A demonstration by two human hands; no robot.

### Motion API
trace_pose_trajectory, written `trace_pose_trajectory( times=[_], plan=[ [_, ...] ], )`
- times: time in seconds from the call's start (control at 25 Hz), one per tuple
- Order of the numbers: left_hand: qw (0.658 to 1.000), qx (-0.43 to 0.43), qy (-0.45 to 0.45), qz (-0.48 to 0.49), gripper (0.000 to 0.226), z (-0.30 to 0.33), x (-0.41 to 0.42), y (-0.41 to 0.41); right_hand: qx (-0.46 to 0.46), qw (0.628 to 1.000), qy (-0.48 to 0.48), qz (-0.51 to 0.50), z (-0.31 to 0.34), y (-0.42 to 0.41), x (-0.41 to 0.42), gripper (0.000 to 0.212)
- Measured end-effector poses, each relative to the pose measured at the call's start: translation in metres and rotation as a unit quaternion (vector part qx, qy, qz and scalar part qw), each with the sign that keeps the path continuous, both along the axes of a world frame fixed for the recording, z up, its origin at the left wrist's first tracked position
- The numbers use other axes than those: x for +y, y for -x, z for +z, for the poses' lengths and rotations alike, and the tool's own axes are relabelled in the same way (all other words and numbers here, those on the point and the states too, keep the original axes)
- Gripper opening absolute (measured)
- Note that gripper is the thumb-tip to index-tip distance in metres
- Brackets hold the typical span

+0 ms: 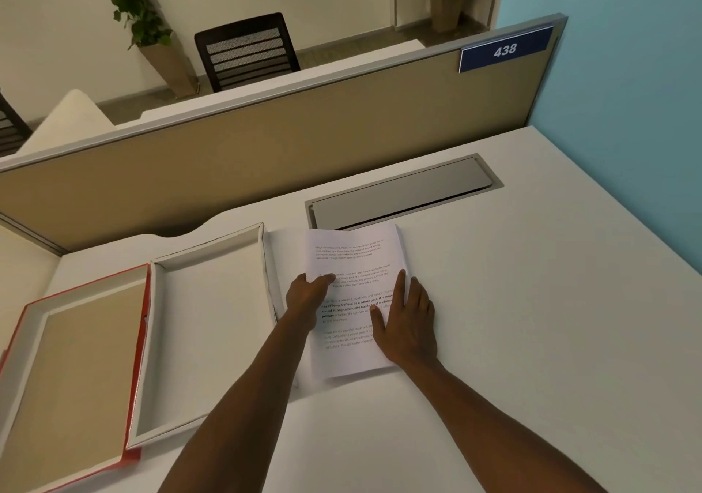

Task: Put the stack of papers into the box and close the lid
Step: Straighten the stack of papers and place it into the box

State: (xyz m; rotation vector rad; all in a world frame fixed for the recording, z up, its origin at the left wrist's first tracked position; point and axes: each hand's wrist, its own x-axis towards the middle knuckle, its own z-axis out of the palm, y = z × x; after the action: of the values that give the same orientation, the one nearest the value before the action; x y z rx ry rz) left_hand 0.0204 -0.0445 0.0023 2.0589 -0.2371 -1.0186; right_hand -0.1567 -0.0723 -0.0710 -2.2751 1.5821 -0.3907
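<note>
A stack of printed white papers (351,253) lies on the white desk, just right of an open white box (207,340). The box's lid (72,371), red outside and brown inside, lies open on its left. My left hand (307,295) grips the stack's left edge, thumb on top of the sheets, and that edge looks slightly raised. My right hand (408,321) rests flat against the stack's right edge with its thumb on the top page. The box is empty inside.
A grey cable-tray cover (402,192) is set into the desk (532,321) behind the papers. A tan partition (266,150) with a blue "438" sign (505,50) runs along the back. A blue wall stands at the right.
</note>
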Motion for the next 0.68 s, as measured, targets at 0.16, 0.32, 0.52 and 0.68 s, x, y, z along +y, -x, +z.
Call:
trace_pose_trajectory(
  times=[0.16, 0.32, 0.52, 0.68],
  plan=[
    [0.999, -0.029, -0.027, -0.019, 0.055, 0.009, -0.006, 0.001, -0.002, 1.0, 0.005, 0.0, 0.0, -0.001, 0.0, 0.088],
    [0.999, -0.023, -0.009, -0.029, 0.05, 0.019, -0.007, 0.009, -0.004, 1.0, 0.008, -0.004, -0.001, 0.0, 0.0, 0.088],
    [0.998, 0.008, 0.026, -0.052, 0.07, -0.001, -0.002, -0.002, -0.006, 1.0, 0.009, 0.001, -0.002, 0.0, 0.0, 0.088],
    [0.998, 0.0, 0.057, -0.027, 0.067, 0.007, 0.008, 0.006, -0.001, 1.0, 0.013, 0.0, -0.003, 0.0, -0.001, 0.088]
  ],
)
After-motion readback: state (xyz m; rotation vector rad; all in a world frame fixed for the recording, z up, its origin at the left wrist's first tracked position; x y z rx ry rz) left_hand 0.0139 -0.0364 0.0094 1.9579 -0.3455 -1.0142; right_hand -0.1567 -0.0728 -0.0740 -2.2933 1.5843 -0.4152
